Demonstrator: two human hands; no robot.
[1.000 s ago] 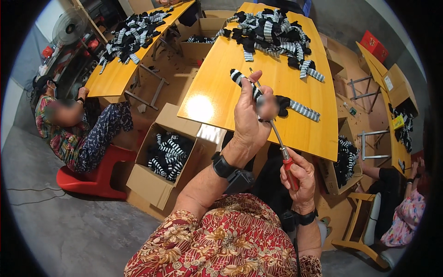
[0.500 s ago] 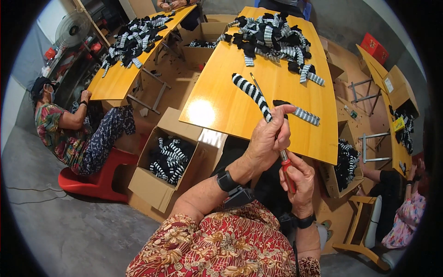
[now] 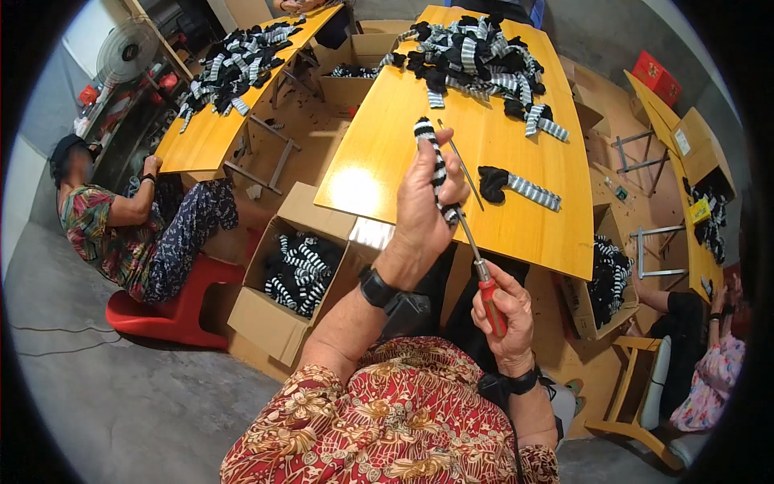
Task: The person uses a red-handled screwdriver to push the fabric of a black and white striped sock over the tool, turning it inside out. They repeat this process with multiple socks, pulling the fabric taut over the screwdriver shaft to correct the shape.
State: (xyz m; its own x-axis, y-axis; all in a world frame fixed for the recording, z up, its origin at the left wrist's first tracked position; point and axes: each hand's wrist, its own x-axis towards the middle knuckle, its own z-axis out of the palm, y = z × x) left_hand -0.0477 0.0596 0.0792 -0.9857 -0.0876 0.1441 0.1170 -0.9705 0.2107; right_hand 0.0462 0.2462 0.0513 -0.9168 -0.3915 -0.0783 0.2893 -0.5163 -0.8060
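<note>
- The left hand is raised over the near edge of the glossy yellow-brown tabletop, pinching a narrow black-and-white striped knitted tube.
- That tube lies lengthwise in the grip: the thumb presses along one side, the bent fingers along the other, and the rounded black-and-white top pokes out beyond the thumb tip.
- Its lower end shows just under those fingers, close to a straight silvery metal shaft. I can't tell whether the shaft goes inside the knit.
- The right hand, lower and nearer the body, has its fingers wrapped around the shiny red handle that carries the shaft; the shaft slants up and leftward to the left hand.
- A slim dark rod lies on the tabletop, just right of the knitted tube.
- Further right, apart from both hands, a black sock-like piece with a grey-and-white striped band lies flat.
- A loose heap of black and grey-striped knitted pieces covers the table's far end.
- Left of the person, an open brown cardboard box holds black-and-white striped knits; beyond it, a co-worker in a patterned shirt sits on a red plastic chair.
</note>
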